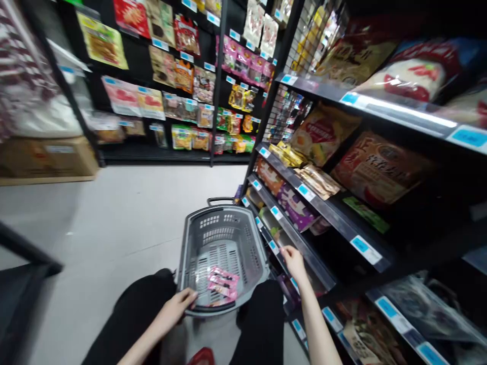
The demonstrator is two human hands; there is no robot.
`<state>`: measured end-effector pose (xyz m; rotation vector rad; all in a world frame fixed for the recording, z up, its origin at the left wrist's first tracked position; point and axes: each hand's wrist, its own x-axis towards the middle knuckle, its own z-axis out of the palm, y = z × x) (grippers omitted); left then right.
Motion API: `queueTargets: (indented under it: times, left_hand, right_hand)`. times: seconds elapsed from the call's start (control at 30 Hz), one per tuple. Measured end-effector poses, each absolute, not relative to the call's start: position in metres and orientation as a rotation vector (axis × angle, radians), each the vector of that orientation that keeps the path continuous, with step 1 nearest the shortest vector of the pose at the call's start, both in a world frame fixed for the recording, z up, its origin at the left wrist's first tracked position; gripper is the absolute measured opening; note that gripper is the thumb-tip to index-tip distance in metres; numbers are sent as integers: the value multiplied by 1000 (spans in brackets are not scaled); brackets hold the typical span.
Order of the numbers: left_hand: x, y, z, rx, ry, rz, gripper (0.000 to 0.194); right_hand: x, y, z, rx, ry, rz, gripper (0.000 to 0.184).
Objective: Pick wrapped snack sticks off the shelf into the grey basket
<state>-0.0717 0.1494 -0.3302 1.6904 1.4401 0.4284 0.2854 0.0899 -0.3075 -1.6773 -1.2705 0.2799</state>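
Note:
A grey plastic shopping basket [198,238] stands on the floor between my knees, with pink packets [222,282] lying in its near end. My left hand [181,302] rests on the basket's near rim, fingers curled over the edge beside the pink packets. My right hand [293,259] reaches to the low shelf on the right, its fingers at the shelf's front edge by a blue price tag [274,247]; whether it holds anything is hidden. My legs in black trousers [262,319] flank the basket.
Black shelving [335,213] full of snack bags runs along the right. More racks with hanging packets [182,76] stand across the pale floor [114,213]. Cardboard boxes [45,157] sit at the far left, a dark frame [23,253] at the near left.

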Motion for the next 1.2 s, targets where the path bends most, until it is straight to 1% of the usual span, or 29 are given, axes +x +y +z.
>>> queueTargets:
  times: [0.1,0.17,0.23,0.33,0.47,0.53,0.63,0.7,0.77,0.83,0.9,0.97,1.0,1.07,1.13,1.2]
  left_hand:
    - [-71,152,-342,1764,1444,255,48]
    - [-69,150,-345,1849,1435,215,46]
    - [-68,147,-345,1960,1398,210,41]
    - [-67,145,-343,2040,1374,197,37]
    - [-68,145,-340,2066,1388,194,36]
    - [-70,145,-339,2063,1391,203,35]
    - [-70,145,-337,2038,1399,234,33]
    - [-67,144,-334,2018,1367,290,34]
    - [-63,142,-329,1956,1281,367,39]
    - [-58,139,-323,1792,1153,451,46]
    - [-54,133,-315,1526,1017,535,51]
    - [-53,124,-306,1243,879,600,54]
    - [-53,119,-302,1125,795,618,56]
    - [-54,108,-296,961,623,510,64]
    - [-55,99,-294,853,498,353,74]
    - [-59,96,-295,794,453,346,72]
  right_hand:
    - [353,62,-243,-1786,-1037,-18,46]
    - [406,46,-206,-1901,-846,-173,47]
    - [456,36,-182,-2032,-722,-227,39]
    - [509,31,-172,-2201,-676,-157,33]
    - [529,30,-181,-2296,-693,-57,21]
    - [528,30,-182,-2305,-653,-75,20]
    - [522,26,-176,-2246,-574,-92,27]
    - [513,20,-171,-2153,-584,-69,32]
    - [493,11,-170,-1967,-649,13,37]
    - [458,2,-177,-1662,-737,195,40]
    - [410,-4,-190,-1377,-830,445,44]
    - [355,-5,-208,-1286,-943,662,43]
    - [326,-4,-219,-1292,-1013,714,40]
    - [271,0,-244,-1311,-1192,661,32]
    - [223,6,-272,-1290,-1371,486,26]
    - [186,12,-300,-1225,-1507,355,26]
